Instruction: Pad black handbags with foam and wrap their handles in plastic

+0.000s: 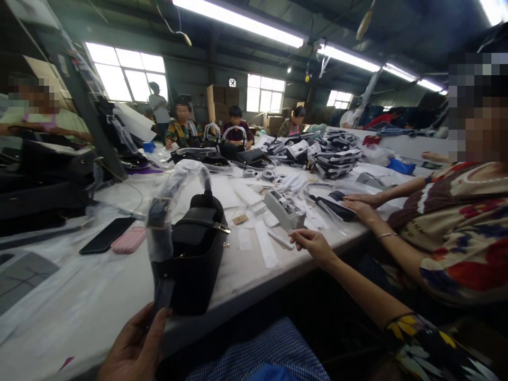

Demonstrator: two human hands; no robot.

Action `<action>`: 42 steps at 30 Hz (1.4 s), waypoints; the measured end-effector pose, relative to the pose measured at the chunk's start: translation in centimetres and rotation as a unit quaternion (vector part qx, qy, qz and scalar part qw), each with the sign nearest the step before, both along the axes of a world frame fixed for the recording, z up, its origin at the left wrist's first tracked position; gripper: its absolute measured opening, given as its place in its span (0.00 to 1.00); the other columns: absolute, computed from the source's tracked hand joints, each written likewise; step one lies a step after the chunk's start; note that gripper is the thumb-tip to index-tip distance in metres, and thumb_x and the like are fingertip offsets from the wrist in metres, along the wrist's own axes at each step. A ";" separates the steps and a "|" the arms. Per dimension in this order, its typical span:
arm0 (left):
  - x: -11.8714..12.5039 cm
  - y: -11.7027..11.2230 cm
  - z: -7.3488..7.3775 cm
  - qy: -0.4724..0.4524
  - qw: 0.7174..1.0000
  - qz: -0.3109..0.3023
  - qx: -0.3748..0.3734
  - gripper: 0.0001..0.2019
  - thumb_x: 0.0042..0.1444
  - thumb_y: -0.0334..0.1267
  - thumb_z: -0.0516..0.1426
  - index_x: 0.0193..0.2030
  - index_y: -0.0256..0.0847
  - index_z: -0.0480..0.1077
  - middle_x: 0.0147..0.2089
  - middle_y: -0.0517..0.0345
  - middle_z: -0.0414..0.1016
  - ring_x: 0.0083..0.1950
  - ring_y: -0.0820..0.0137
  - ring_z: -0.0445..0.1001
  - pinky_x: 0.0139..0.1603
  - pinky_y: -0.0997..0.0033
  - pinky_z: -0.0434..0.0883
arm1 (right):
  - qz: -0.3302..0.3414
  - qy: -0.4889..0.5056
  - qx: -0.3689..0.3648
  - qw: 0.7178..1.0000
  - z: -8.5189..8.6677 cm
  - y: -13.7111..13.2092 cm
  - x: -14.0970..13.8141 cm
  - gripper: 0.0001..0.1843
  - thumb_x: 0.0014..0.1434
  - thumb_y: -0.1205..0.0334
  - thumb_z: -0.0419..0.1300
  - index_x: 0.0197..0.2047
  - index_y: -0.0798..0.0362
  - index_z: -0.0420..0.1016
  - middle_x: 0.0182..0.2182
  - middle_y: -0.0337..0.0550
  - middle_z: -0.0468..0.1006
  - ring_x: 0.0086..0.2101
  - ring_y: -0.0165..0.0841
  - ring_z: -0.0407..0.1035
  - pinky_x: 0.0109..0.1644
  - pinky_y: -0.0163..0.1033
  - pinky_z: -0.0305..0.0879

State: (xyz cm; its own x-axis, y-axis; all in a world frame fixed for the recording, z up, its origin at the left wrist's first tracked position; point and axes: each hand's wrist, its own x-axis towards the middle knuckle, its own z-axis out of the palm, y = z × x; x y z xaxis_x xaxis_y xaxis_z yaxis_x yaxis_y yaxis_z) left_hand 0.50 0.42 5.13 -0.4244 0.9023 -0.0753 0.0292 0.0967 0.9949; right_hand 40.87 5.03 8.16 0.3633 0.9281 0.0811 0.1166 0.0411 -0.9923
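- I counted one left hand [135, 346] and one right hand [315, 247] on the wearer.
- One black handbag [198, 248] stood foremost; the heaped pieces [335, 159] I couldn't count.
- There was one black phone [107, 236], one pink case [128, 240].
- I made out three windows [126, 71] at the back.

Fluorescent tubes [240, 21] hung under dark ceiling [341, 18], paned windows [135, 69] glowed in back wall [188, 69], cardboard boxes [222, 98] stood stacked between two, pale worktable [93, 307] spread below.
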 end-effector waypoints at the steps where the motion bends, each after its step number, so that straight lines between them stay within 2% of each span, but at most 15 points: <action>1: 0.2 -0.2 0.5 -0.021 1.000 -0.009 -0.010 0.36 0.37 0.61 0.69 0.51 0.41 0.74 0.39 0.56 0.80 0.30 0.70 0.73 0.24 0.75 0.66 | 0.046 -0.007 0.007 0.999 0.6 -0.4 -2.0 0.24 0.45 0.43 0.73 0.33 0.58 0.83 0.26 0.43 0.80 0.21 0.25 0.65 0.28 0.34 0.66; 4: 0.9 -0.7 1.4 -0.063 0.998 -0.012 -0.008 0.34 0.41 0.58 0.69 0.53 0.42 0.73 0.43 0.56 0.80 0.36 0.68 0.75 0.31 0.74 0.70 | 0.204 -0.011 0.027 0.978 2.3 -1.4 -8.8 0.20 0.53 0.46 0.69 0.34 0.56 0.83 0.27 0.44 0.80 0.23 0.26 0.67 0.30 0.35 0.67; 8: 1.3 -0.7 1.2 -0.055 0.997 -0.026 0.054 0.25 0.49 0.52 0.67 0.50 0.40 0.75 0.48 0.52 0.80 0.51 0.62 0.76 0.51 0.67 0.71 | 0.347 0.037 0.020 0.937 3.6 -2.2 -17.8 0.19 0.56 0.46 0.67 0.34 0.56 0.83 0.26 0.44 0.80 0.23 0.28 0.69 0.30 0.34 0.68; 11: 1.2 -0.7 0.9 -0.041 0.994 -0.043 0.089 0.22 0.53 0.50 0.65 0.50 0.39 0.74 0.49 0.50 0.80 0.53 0.60 0.76 0.56 0.64 0.69 | 0.375 0.054 0.013 0.925 3.5 -1.8 -22.9 0.19 0.55 0.46 0.68 0.33 0.56 0.82 0.24 0.42 0.79 0.22 0.27 0.69 0.28 0.32 0.66; 14: 1.2 -0.8 0.9 -0.022 0.994 -0.043 0.101 0.20 0.55 0.49 0.63 0.49 0.38 0.75 0.49 0.49 0.80 0.52 0.60 0.77 0.55 0.63 0.70 | 0.338 0.028 -0.017 0.941 2.8 -0.9 -25.8 0.20 0.55 0.46 0.66 0.28 0.56 0.80 0.20 0.40 0.76 0.19 0.25 0.65 0.23 0.31 0.60; 18: 1.1 -1.1 1.0 -0.020 0.994 -0.038 0.101 0.18 0.55 0.47 0.64 0.48 0.39 0.76 0.48 0.49 0.80 0.52 0.60 0.76 0.55 0.65 0.70 | 0.295 -0.053 -0.051 0.953 2.2 -0.1 -26.3 0.22 0.55 0.45 0.65 0.22 0.56 0.78 0.16 0.39 0.73 0.17 0.25 0.62 0.20 0.31 0.56; 21: 0.9 -1.3 1.4 -0.073 0.990 -0.062 0.100 0.18 0.54 0.47 0.65 0.47 0.39 0.76 0.45 0.51 0.80 0.49 0.63 0.77 0.51 0.69 0.71 | 0.335 -0.045 -0.057 0.939 2.1 0.0 -25.4 0.23 0.55 0.43 0.65 0.25 0.56 0.80 0.20 0.41 0.77 0.19 0.26 0.64 0.22 0.31 0.58; 23: 0.7 -1.5 1.9 -0.128 0.986 -0.084 0.066 0.20 0.53 0.49 0.65 0.47 0.39 0.75 0.38 0.54 0.79 0.35 0.71 0.75 0.36 0.76 0.71 | 0.384 -0.003 -0.060 0.921 2.0 -0.1 -24.7 0.22 0.54 0.42 0.66 0.30 0.56 0.82 0.25 0.43 0.80 0.22 0.26 0.67 0.27 0.32 0.62; 25: 0.6 -1.7 2.2 -0.176 0.978 -0.108 0.021 0.21 0.52 0.52 0.65 0.46 0.39 0.74 0.33 0.59 0.76 0.22 0.81 0.63 0.20 0.82 0.59 | 0.411 0.028 -0.060 0.909 1.9 -0.3 -24.2 0.22 0.52 0.44 0.67 0.36 0.55 0.84 0.29 0.43 0.81 0.25 0.27 0.68 0.32 0.33 0.65; 26: 0.5 -1.7 2.3 -0.196 0.973 -0.119 0.003 0.21 0.52 0.53 0.65 0.44 0.38 0.74 0.32 0.61 0.73 0.19 0.84 0.55 0.17 0.83 0.52 | 0.412 0.033 -0.061 0.909 1.8 -0.4 -24.2 0.21 0.52 0.44 0.68 0.38 0.55 0.84 0.30 0.42 0.81 0.26 0.27 0.68 0.33 0.34 0.65; 28: 0.6 -1.7 2.4 -0.224 0.964 -0.140 -0.017 0.21 0.52 0.55 0.65 0.36 0.37 0.72 0.27 0.64 0.68 0.17 0.86 0.47 0.15 0.83 0.45 | 0.393 0.036 -0.066 0.916 1.5 -0.6 -24.3 0.20 0.51 0.46 0.69 0.37 0.54 0.85 0.27 0.41 0.80 0.26 0.27 0.67 0.34 0.34 0.65; 30: 0.6 -1.7 2.4 -0.240 0.958 -0.157 -0.029 0.22 0.52 0.56 0.64 0.31 0.36 0.70 0.24 0.67 0.62 0.17 0.86 0.45 0.15 0.83 0.44 | 0.363 0.043 -0.071 0.928 1.2 -0.8 -24.9 0.19 0.51 0.46 0.69 0.35 0.55 0.85 0.24 0.40 0.78 0.25 0.27 0.66 0.33 0.34 0.64; 36: 0.7 -1.8 2.5 -0.223 0.958 -0.173 -0.046 0.23 0.51 0.58 0.64 0.32 0.37 0.70 0.22 0.69 0.59 0.16 0.86 0.43 0.15 0.82 0.42 | 0.317 0.088 -0.076 0.941 0.4 -0.9 -26.5 0.18 0.48 0.48 0.71 0.30 0.57 0.83 0.22 0.40 0.77 0.24 0.28 0.67 0.31 0.34 0.64; 38: 0.5 -1.9 2.6 -0.210 0.961 -0.173 -0.054 0.23 0.51 0.59 0.63 0.31 0.37 0.70 0.19 0.71 0.54 0.16 0.86 0.42 0.15 0.82 0.42 | 0.316 0.081 -0.070 0.943 0.3 -0.7 -26.7 0.16 0.49 0.50 0.70 0.29 0.57 0.83 0.22 0.41 0.77 0.24 0.29 0.68 0.30 0.33 0.64; 42: 0.4 -2.0 3.0 -0.201 0.961 -0.180 -0.058 0.23 0.51 0.59 0.63 0.31 0.37 0.70 0.19 0.71 0.54 0.16 0.85 0.42 0.15 0.82 0.41 | 0.315 0.037 -0.065 0.946 0.6 -0.6 -26.8 0.12 0.51 0.55 0.67 0.27 0.56 0.81 0.21 0.41 0.78 0.22 0.28 0.68 0.27 0.32 0.62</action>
State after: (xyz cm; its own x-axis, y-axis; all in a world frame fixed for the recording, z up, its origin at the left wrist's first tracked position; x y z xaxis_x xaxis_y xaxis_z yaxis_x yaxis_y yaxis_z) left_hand 0.85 -1.54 8.09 -0.0025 0.9608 -0.2774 -0.3027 0.2636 0.9159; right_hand 14.07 4.44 8.73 -0.2657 0.9626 -0.0533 0.0404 -0.0441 -0.9982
